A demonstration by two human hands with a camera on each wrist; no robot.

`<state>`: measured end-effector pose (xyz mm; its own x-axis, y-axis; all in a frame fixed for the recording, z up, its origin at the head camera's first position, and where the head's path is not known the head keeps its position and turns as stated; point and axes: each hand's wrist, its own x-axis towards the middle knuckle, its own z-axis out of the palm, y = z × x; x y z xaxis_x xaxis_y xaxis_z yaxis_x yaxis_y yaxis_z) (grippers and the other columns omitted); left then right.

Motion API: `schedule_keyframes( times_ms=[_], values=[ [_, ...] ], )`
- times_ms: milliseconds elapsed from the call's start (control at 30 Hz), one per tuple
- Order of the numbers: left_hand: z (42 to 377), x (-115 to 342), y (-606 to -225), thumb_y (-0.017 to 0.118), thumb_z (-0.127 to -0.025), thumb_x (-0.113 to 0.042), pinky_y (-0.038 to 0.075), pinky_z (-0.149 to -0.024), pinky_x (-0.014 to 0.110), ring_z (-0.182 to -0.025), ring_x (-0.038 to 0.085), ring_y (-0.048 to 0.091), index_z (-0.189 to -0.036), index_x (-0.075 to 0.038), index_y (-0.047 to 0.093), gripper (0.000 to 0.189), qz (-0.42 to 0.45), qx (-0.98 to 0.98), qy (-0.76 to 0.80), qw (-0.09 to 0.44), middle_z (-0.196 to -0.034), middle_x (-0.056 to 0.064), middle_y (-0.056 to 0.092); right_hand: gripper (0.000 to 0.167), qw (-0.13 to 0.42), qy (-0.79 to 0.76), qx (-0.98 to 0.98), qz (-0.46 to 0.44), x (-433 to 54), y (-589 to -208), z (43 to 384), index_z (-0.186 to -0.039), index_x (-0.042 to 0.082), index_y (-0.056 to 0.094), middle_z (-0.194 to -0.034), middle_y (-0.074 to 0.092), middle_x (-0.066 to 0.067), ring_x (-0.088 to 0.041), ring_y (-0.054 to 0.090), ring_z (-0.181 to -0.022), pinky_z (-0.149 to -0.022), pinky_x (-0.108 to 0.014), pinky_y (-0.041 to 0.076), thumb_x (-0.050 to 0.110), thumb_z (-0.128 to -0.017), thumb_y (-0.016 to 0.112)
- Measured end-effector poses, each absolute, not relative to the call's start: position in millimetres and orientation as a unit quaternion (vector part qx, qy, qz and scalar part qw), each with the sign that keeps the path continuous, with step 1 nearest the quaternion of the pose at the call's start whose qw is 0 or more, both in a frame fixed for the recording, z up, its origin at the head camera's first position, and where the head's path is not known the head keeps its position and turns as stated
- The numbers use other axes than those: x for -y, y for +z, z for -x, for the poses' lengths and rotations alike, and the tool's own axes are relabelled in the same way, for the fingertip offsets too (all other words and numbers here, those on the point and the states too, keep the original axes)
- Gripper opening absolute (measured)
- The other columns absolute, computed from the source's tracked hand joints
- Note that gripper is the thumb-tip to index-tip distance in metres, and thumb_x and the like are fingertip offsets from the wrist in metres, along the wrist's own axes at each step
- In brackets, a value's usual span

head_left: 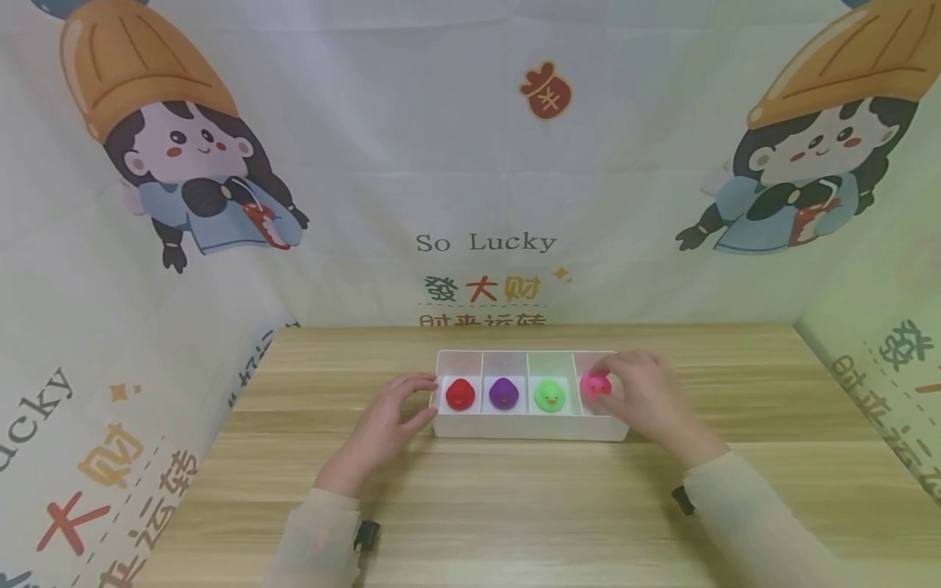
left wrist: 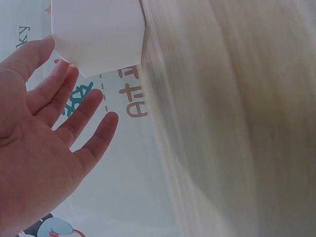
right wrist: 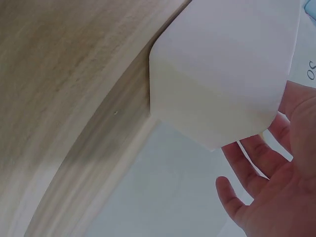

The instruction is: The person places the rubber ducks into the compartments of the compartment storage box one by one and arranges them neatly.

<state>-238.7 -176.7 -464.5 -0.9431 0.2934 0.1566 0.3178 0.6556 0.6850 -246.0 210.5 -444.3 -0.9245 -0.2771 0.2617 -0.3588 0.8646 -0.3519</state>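
A long white divided box (head_left: 529,427) lies crosswise on the table, one small toy duck per compartment. From left to right these are a red duck (head_left: 460,395), a purple duck (head_left: 504,394), a green duck (head_left: 550,397) and a pink duck (head_left: 592,385). My right hand (head_left: 653,400) reaches over the right end and pinches the pink duck between thumb and fingers, inside the rightmost compartment. Fingertips of my left hand (head_left: 388,420) touch the box's left end, with the fingers extended. In the right wrist view, the box wall (right wrist: 222,74) hides the duck.
The wooden table (head_left: 515,506) extends around the box on all sides. Behind it and at both sides hangs a printed cloth (head_left: 353,163) with cartoon figures and lettering. Black straps (head_left: 366,535) show at the wrists, below light sleeves (head_left: 316,539).
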Motion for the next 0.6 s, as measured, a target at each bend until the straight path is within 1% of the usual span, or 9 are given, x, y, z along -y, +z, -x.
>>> schedule_keyframes(
  times_ms=[167, 300, 433, 600],
  values=[
    [238.2, 175.5, -464.7, 0.072, -0.097, -0.016, 0.033, -0.125, 0.055, -0.146, 0.033, 0.045, -0.136, -0.007, 0.063, 0.041, 0.171, 0.911, -0.376, 0.017, -0.152, 0.008, 0.055, 0.028, 0.090, 0.193, 0.962, -0.170, -209.7, -446.4, 248.7, -0.104, 0.013, 0.074, -0.112, 0.076, -0.007, -0.038, 0.061, -0.122, -0.114, -0.069, 0.030, 0.025, -0.083, 0.086],
    [238.7, 175.1, -464.2, 0.072, -0.097, -0.016, 0.033, -0.125, 0.055, -0.146, 0.033, 0.046, -0.135, -0.006, 0.063, 0.040, 0.172, 0.910, -0.377, 0.018, -0.152, 0.008, 0.056, 0.022, 0.079, 0.187, 0.964, -0.174, -208.9, -446.3, 252.2, -0.099, 0.016, 0.074, -0.104, 0.077, -0.002, -0.035, 0.063, -0.115, -0.112, -0.068, 0.029, 0.021, -0.081, 0.087],
    [238.5, 174.9, -463.5, 0.071, -0.098, -0.016, 0.033, -0.125, 0.055, -0.146, 0.033, 0.045, -0.135, -0.006, 0.063, 0.040, 0.173, 0.908, -0.382, 0.019, -0.152, 0.008, 0.056, 0.024, 0.070, 0.180, 0.966, -0.174, -207.1, -445.7, 255.1, -0.096, 0.017, 0.073, -0.097, 0.076, 0.003, -0.031, 0.064, -0.106, -0.111, -0.068, 0.029, 0.018, -0.078, 0.089],
    [236.4, 174.9, -464.1, 0.071, -0.098, -0.017, 0.032, -0.126, 0.055, -0.147, 0.033, 0.045, -0.136, -0.006, 0.063, 0.040, 0.171, 0.907, -0.386, 0.017, -0.152, 0.008, 0.056, 0.026, 0.059, 0.170, 0.968, -0.176, -204.6, -444.9, 257.2, -0.095, 0.018, 0.073, -0.094, 0.075, 0.006, -0.027, 0.066, -0.100, -0.111, -0.067, 0.027, 0.016, -0.076, 0.091]
  ],
)
